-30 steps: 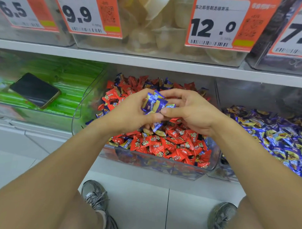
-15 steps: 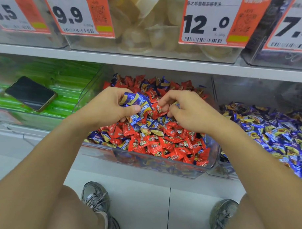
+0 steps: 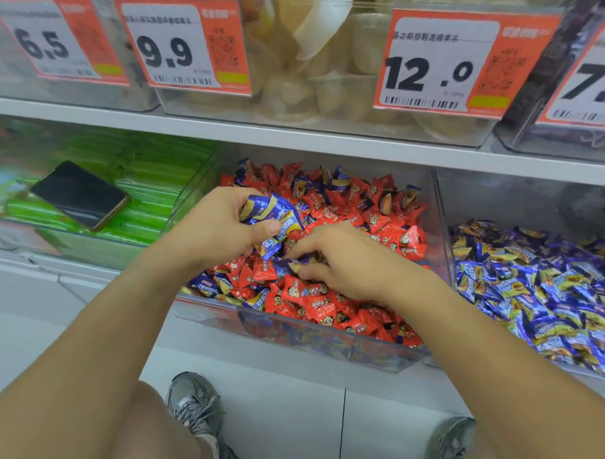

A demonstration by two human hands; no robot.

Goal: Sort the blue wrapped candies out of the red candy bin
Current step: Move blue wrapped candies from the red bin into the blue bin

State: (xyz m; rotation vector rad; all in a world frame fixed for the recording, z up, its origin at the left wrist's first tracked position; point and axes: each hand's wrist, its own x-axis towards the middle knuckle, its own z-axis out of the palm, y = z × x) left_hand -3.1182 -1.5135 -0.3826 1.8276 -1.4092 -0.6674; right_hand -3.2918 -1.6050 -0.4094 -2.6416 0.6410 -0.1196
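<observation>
Dropped lower since a second ago: right hand [image 3: 347, 262], now pinching one blue wrapped candy [image 3: 288, 266] in the clear plastic red candy bin [image 3: 332, 341]. Left hand [image 3: 222, 225] gripping a bunch of blue wrapped candies [image 3: 273, 213] above.

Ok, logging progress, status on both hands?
Left hand holds blue candies. Right hand pinching another in red bin. Nothing blocking.

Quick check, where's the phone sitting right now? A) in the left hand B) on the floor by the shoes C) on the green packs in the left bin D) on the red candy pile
C: the phone lies flat, screen dark, on the green packs in the bin left of the red candy bin; the left hand holds only blue wrapped candies.
</observation>
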